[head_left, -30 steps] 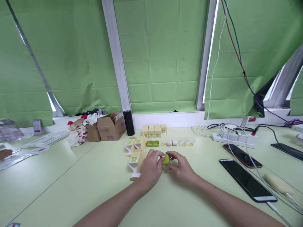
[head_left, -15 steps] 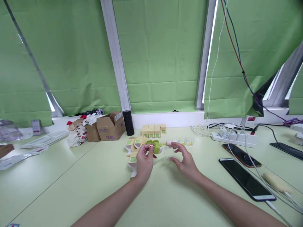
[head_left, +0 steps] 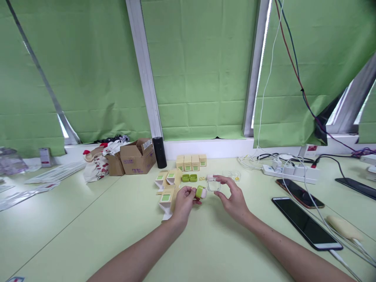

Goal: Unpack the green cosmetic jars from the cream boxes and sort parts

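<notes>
My left hand (head_left: pixel 183 203) is closed on a small green piece with a white end (head_left: pixel 201 192), held just above the pale green table (head_left: pixel 88 219). My right hand (head_left: pixel 233 197) pinches a small clear plastic cap (head_left: pixel 213 185) between thumb and fingers, a short way right of the green piece. Just beyond the hands lie two green cases (head_left: pixel 189 178), tiny yellow parts (head_left: pixel 202 178), a pinkish-white piece (head_left: pixel 210 177) and clear pieces with yellow dots (head_left: pixel 235 176). A row of small cream boxes (head_left: pixel 191 161) stands behind them. Opened cream cartons (head_left: pixel 166 187) lie to the left of my left hand.
A brown cardboard box (head_left: pixel 138 156), a black cylinder (head_left: pixel 159 152) and a patterned bag (head_left: pixel 98 162) stand at the back left. On the right are a white power strip (head_left: pixel 290 172) with cables, two phones (head_left: pixel 307 223) (head_left: pixel 299 192), and another dark phone (head_left: pixel 356 187) at the edge.
The two hands held a green case together on the table, then pulled apart: the left kept the green piece, the right took off the clear cap. Both now sit slightly lower than half a second ago.
</notes>
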{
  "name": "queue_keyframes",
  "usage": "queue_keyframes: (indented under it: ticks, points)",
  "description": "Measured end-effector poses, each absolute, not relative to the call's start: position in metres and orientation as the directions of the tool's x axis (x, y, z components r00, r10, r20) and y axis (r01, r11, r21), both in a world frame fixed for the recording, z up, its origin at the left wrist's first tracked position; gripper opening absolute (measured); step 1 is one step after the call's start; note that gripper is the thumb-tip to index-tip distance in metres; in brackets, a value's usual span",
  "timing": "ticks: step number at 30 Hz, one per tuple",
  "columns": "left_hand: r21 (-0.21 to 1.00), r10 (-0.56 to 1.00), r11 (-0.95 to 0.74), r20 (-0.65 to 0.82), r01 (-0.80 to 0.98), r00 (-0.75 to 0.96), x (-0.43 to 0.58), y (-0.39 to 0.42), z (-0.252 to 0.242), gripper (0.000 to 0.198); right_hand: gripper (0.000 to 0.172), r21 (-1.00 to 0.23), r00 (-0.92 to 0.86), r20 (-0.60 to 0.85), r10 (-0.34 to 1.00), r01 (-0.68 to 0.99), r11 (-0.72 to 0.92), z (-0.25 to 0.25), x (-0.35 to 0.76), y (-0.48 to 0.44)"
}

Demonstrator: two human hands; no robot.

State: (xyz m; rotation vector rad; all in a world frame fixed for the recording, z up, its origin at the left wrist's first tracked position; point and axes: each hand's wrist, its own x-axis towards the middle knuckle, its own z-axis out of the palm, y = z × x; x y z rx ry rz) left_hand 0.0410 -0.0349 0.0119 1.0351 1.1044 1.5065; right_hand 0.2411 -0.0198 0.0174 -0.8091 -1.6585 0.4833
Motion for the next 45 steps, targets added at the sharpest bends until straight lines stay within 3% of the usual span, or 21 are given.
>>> queue_keyframes:
  ticks: [3,8,11,13,16,18,20,23,28,37,45]
  points:
    - [0.972,0.98,-0.121,0.084,-0.203,-0.182,0.041,-0.034,0.01,0.045,0.018,-0.792,-0.065,0.593,0.802,0.131,0.596,0.019,0.245,-0.013]
    - [0.973,0.98,-0.118,0.083,-0.196,-0.178,0.04,-0.033,0.01,0.043,0.043,-0.914,-0.071,0.352,0.933,-0.239,0.327,0.019,0.255,0.008]
    - [0.975,0.982,-0.109,0.075,-0.196,-0.175,0.04,-0.033,0.01,0.042,0.045,-0.912,-0.069,0.295,0.953,-0.318,0.259,0.02,0.263,0.02]
    - [0.975,0.981,-0.108,0.073,-0.196,-0.177,0.04,-0.033,0.01,0.041,0.044,-0.923,-0.019,0.308,0.951,-0.25,0.293,0.022,0.272,0.027]
    - [0.974,0.981,-0.116,0.082,-0.196,-0.176,0.04,-0.033,0.009,0.041,0.037,-0.899,0.083,0.438,0.895,0.042,0.436,0.028,0.29,0.036]
    - [0.974,0.982,-0.115,0.081,-0.196,-0.172,0.04,-0.033,0.009,0.042,0.022,-0.789,0.088,0.564,0.821,0.352,0.504,0.032,0.305,0.04]
    - [0.975,0.983,-0.106,0.073,-0.193,-0.169,0.04,-0.033,0.009,0.043,0.009,-0.624,0.061,0.635,0.77,0.628,0.465,0.035,0.317,0.043]
    - [0.979,0.983,-0.092,0.06,-0.181,-0.173,0.04,-0.034,0.01,0.044,0.013,-0.466,0.029,0.562,0.826,0.837,0.288,0.035,0.329,0.046]
    - [0.979,0.984,-0.086,0.055,-0.182,-0.169,0.04,-0.034,0.012,0.043,0.019,-0.379,0.088,0.288,0.954,0.925,0.029,0.029,0.336,0.051]
    - [0.979,0.984,-0.087,0.055,-0.185,-0.172,0.041,-0.033,0.012,0.046,0.017,-0.375,0.078,0.205,0.976,0.927,0.005,0.011,0.341,0.059]
    - [0.979,0.982,-0.098,0.066,-0.181,-0.174,0.039,-0.032,0.008,0.045,0.056,-0.414,0.09,0.193,0.977,0.91,-0.002,0.006,0.341,0.064]
